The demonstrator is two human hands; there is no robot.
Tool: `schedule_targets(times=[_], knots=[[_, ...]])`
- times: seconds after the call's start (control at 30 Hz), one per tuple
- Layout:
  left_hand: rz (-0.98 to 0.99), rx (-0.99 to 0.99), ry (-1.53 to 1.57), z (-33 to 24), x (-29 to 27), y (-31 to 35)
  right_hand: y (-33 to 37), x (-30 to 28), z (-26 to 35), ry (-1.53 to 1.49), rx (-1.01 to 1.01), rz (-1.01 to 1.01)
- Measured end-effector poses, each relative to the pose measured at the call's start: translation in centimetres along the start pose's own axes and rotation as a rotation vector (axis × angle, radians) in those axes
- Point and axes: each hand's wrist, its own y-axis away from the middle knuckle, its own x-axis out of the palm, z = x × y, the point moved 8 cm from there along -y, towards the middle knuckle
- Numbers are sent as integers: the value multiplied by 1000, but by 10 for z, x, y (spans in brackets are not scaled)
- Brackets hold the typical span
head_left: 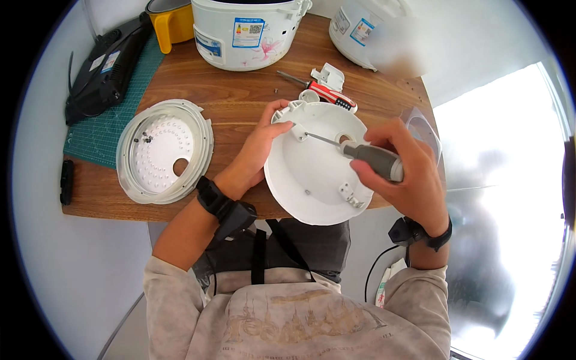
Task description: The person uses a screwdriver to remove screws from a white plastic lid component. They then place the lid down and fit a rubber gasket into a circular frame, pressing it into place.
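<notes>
At the table [234,114], the right hand [414,174] clasped a grey screwdriver [378,161]; the left hand [257,144], partly hidden, gripped a lid [312,183].

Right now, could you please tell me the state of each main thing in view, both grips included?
Left grip: closed on the rim of the white cover.
Right grip: closed around the grey screwdriver.
Grey screwdriver: held, tip over the white cover's hollow side.
White cover: hollow side toward the camera.
Red screwdriver: lying down, unheld.
Round plate: lying down, dark bits inside.
Flowered cooker: upright.
Yellow jug: upright.
</notes>
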Motion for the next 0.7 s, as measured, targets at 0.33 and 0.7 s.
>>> schedule_targets(times=[0.33, 0.7], knots=[[-27, -14, -3, -1, 1, 0, -1, -17, -25, 167, 135, -122], [-42, -13, 24, 3, -1, 0, 5, -4, 22, 476, -126, -227]])
